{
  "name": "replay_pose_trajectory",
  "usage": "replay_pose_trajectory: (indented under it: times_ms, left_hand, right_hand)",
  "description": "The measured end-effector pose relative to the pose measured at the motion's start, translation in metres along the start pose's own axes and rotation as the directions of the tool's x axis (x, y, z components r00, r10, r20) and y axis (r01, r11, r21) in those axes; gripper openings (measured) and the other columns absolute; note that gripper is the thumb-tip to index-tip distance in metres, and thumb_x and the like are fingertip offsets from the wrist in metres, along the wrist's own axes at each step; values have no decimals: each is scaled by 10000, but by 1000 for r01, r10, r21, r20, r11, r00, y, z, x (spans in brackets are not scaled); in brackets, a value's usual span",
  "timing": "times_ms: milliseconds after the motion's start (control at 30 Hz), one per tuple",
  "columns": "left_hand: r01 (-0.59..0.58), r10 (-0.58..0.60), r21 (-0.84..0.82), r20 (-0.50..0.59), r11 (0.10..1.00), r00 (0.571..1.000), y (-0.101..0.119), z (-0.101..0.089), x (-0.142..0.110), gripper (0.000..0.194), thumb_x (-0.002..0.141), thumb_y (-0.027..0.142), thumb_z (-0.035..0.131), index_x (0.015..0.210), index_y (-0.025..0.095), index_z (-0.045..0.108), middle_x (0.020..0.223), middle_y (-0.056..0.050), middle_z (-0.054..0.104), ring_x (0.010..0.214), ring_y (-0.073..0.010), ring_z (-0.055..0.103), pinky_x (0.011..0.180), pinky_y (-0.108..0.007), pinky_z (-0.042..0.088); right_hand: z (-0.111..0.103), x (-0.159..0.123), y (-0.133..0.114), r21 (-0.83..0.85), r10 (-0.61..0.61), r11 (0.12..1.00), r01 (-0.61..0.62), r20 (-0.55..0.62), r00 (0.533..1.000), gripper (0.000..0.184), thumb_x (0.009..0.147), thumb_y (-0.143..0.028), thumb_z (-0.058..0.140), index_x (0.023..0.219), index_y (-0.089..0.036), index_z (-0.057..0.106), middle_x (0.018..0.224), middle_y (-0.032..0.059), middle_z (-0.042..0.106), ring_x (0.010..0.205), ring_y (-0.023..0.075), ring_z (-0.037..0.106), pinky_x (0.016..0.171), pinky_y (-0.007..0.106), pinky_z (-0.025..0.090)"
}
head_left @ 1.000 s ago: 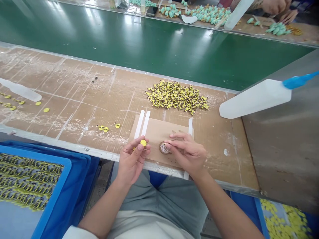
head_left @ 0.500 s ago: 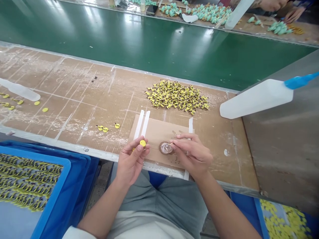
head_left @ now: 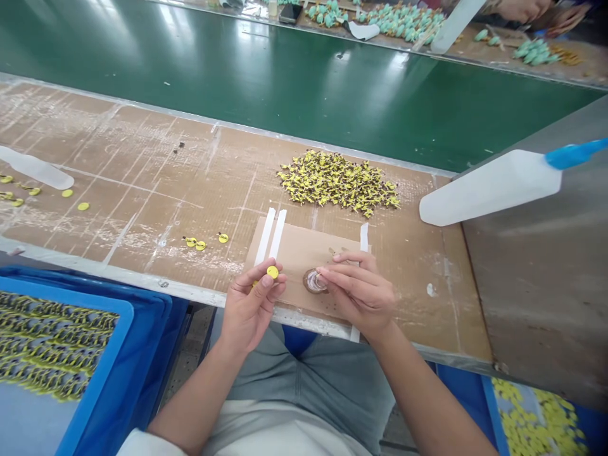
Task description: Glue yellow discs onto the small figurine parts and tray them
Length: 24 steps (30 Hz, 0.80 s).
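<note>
bench edge (head_left: 142, 277) beneath left hand (head_left: 249, 304) and right hand (head_left: 360, 297), green belt (head_left: 285, 107) beyond

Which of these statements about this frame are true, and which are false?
The left hand holds a yellow disc: true.
The right hand is squeezing the white bottle: false; its fingertips are at a round brown-rimmed object on a cardboard sheet.
A heap of yellow pieces lies beyond that sheet: true.
The blue crate at lower left holds teal pieces: false; it holds rows of yellow-and-dark strips.
</note>
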<state>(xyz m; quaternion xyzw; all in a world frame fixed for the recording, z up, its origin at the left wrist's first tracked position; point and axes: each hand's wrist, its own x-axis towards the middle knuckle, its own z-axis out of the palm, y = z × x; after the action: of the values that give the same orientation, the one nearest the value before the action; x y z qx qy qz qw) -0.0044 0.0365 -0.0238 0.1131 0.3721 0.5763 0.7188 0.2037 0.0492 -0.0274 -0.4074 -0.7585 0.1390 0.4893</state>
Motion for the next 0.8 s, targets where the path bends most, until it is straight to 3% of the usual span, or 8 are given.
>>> replay_pose_trajectory:
  times_ms: [233, 367, 433, 533, 600, 700, 800]
  left_hand:
    - [10, -10, -6, -3, 1000, 1000, 1, 0, 0, 241, 723, 179, 830, 961, 187, 791, 951, -41, 790, 792, -105, 744, 749, -124, 590]
    - [23, -23, -6, -19, 1000, 1000, 3, 0, -2, 258, 707, 174, 840, 960, 191, 791, 962, -44, 789, 797, -105, 743, 756, -122, 585]
    - [30, -31, -12, -29, 999, 999, 3, 1, -4, 255, 714, 175, 835, 964, 195, 791, 958, -46, 789, 797, -102, 743, 758, -119, 581]
    - [50, -50, -20, -29, 999, 998, 2, 6, -10, 247, 715, 193, 838, 957, 202, 792, 929, -50, 792, 774, -105, 745, 739, -122, 584]
    - [68, -68, -14, -16, 998, 998, -1, 10, -14, 242, 707, 210, 845, 944, 209, 795, 915, -54, 795, 765, -119, 749, 718, -134, 591]
    - [81, -81, 8, 22, 997, 996, -7, 18, -21, 219, 720, 218, 836, 936, 218, 798, 926, -58, 798, 793, -144, 756, 707, -151, 600]
    - [82, -83, 27, 62, 996, 995, -12, 25, -26, 193, 764, 220, 802, 957, 214, 795, 927, -64, 799, 827, -160, 759, 714, -166, 606]
  right_hand:
    - [1, 0, 1, -2, 18, 1000, -18, -11, 1000, 397, 785, -69, 733, 1098, -314, 737, 931, 22, 786, 937, 242, 689, 841, 457, 561]
    - [2, -1, -5, 117, 157, 983, -140, -147, 977, 362, 753, -64, 767, 1022, -306, 757, 881, 24, 787, 917, 248, 698, 835, 471, 577]
    - [3, 0, -12, 258, 319, 930, -261, -219, 922, 270, 773, -85, 761, 960, -279, 765, 863, 32, 783, 921, 240, 702, 874, 482, 579]
    - [6, 3, -30, 464, 568, 785, -409, -277, 775, 163, 788, -133, 771, 904, -247, 763, 882, 37, 781, 895, 225, 731, 946, 492, 570]
    - [9, 5, -44, 558, 666, 695, -454, -263, 698, 148, 781, -154, 788, 897, -243, 762, 896, 37, 786, 873, 219, 748, 936, 461, 589]
    - [14, 9, -64, 644, 732, 597, -478, -194, 654, 144, 782, -161, 791, 893, -248, 763, 901, 38, 790, 903, 225, 753, 867, 392, 630]
    - [20, 10, -78, 684, 741, 557, -471, -153, 654, 149, 794, -144, 777, 899, -249, 763, 926, 37, 789, 919, 230, 753, 830, 361, 649]
